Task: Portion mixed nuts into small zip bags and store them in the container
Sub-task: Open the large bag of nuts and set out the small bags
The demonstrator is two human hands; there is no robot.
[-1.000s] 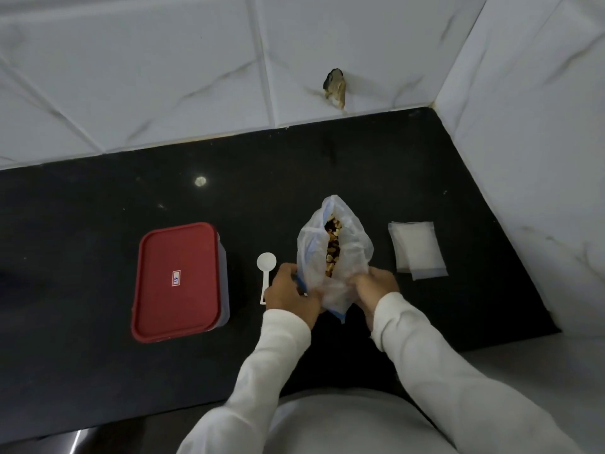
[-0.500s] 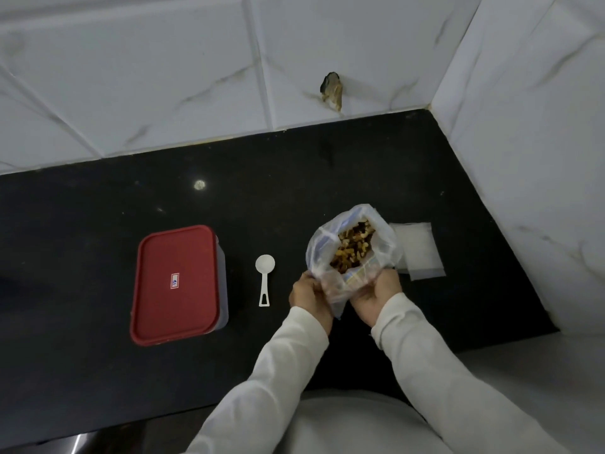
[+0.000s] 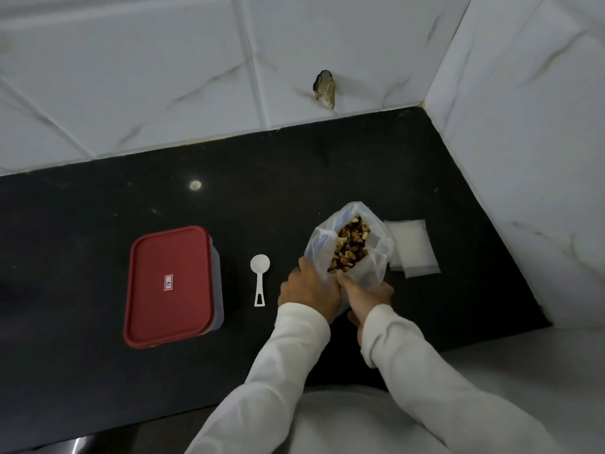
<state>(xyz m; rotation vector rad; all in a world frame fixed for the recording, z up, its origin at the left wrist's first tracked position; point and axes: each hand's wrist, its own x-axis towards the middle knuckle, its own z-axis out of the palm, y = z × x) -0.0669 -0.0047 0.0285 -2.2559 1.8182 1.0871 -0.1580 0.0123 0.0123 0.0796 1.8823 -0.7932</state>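
Observation:
A large clear bag of mixed nuts stands open on the black counter. My left hand grips the bag's near left side. My right hand holds the bag's near edge, fingers at the rim of the opening. A stack of small empty zip bags lies flat just right of the nut bag. A white plastic scoop lies left of my hands. Further left sits a rectangular container with a red lid, shut.
White marble-look tiled walls close the counter at the back and on the right. A chipped hole marks the back wall. The counter's front edge runs below my forearms.
The bag's mouth has been spread wider, showing more nuts. My hands shifted right along the bag's near edge, away from the scoop, and now sit closer together.

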